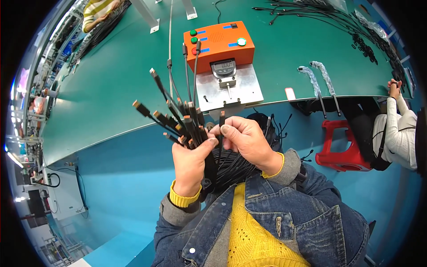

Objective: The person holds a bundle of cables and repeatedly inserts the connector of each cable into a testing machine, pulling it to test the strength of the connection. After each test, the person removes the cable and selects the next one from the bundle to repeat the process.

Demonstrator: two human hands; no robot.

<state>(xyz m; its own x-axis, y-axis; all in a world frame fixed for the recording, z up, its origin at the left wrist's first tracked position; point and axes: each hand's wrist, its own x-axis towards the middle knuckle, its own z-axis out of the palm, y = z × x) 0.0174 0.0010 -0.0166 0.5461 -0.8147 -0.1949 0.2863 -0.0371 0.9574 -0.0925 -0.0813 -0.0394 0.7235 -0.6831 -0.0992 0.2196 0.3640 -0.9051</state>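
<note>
My left hand [190,162] is closed around a bunch of black cables, their connector ends [178,122] fanning upward above my fist. Pinched between the thumb and fingers of my right hand [247,139] is a single black cable, its connector [222,117] pointing up. Both hands are close together over my lap, just off the table's near edge. The rest of the black cables [233,171] hangs in a thick bundle below my hands. Beyond them on the table stands an orange test box [218,42] with a small digital gauge [223,68] on a metal plate [250,86].
The green table [111,89] spans the far side. Two plastic-wrapped tools [327,80] and a small white card [290,94] lie at its right edge. More black cables [307,11] lie at the back right. A red stool [340,151] and a seated person [400,129] are at right; another person [95,13] works far left.
</note>
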